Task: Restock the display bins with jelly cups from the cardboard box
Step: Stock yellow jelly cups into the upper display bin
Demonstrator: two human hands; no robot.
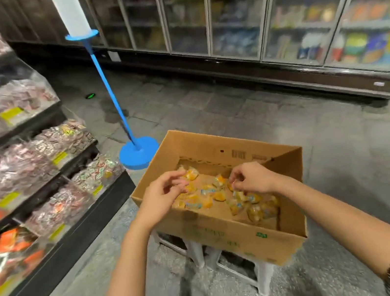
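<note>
While both hands reached into the cardboard box (231,229), the left hand (164,194) had its fingers curled, pinching at an orange jelly cup (191,174) near the far wall, and the right hand (252,179) pinched another from the loose jelly cups (222,195) scattered across the bottom. How many cups either hand held could not be told; the fingers hid them. The box sat on a white stool (234,267) on the floor, and only a thin layer of cups was left in it.

The display bins (46,172) stood to the left on tiered shelves, well apart from the box, so each handful would have to cross open floor. A fingertip pinch on small slick cups looked weak, and one could easily slip and roll off. The box overhung the stool, so leaning on its near wall might tip it. The blue stand (138,153) with its paper roll stood just beyond the box, where a careless swing toward the bins could knock it.
</note>
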